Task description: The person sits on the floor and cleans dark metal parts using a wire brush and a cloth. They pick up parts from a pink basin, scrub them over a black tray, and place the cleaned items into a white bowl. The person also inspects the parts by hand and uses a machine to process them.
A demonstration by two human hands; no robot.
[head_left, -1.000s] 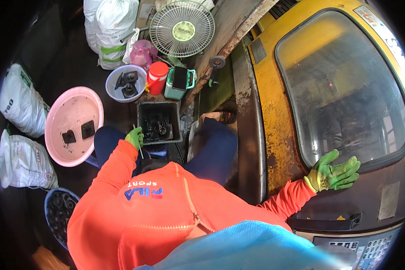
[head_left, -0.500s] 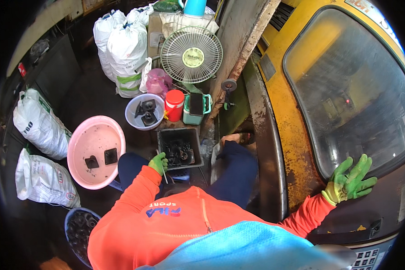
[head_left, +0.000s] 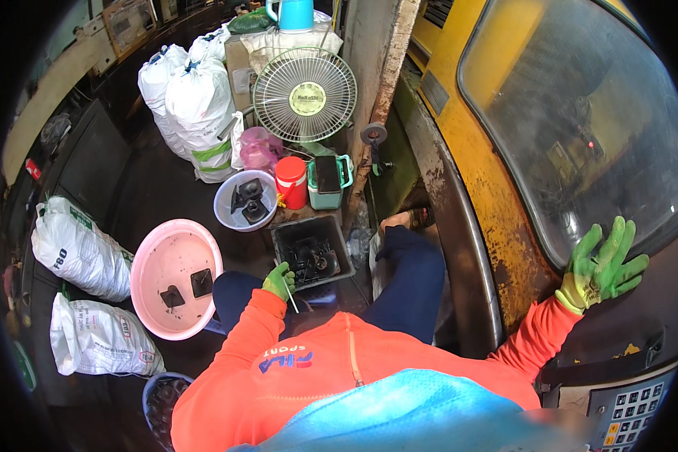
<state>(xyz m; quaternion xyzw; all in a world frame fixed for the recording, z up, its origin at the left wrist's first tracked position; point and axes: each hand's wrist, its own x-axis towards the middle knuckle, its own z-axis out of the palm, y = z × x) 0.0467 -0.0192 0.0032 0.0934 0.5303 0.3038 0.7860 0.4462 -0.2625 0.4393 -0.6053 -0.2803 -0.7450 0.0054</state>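
Rod [head_left: 291, 298], thin and pale, was pinched in the left hand's grip [head_left: 280, 282], head view; black bin [head_left: 339, 242], holding dark parts [head_left: 306, 258], sat at one-to-two o'clock of it. Right hand [head_left: 604, 267], at three o'clock, was spread at the machine's windowed panel [head_left: 625, 320]; contact: could not tell. Judged step: attending to panel, rod in reserve. Next move there would call for a steady palm.

Two gloved hands [head_left: 279, 281] [head_left: 600, 267], one white stick [head_left: 292, 300], one pink basin [head_left: 177, 252], two square black pieces [head_left: 202, 282] [head_left: 172, 296] inside, one fan [head_left: 306, 95]
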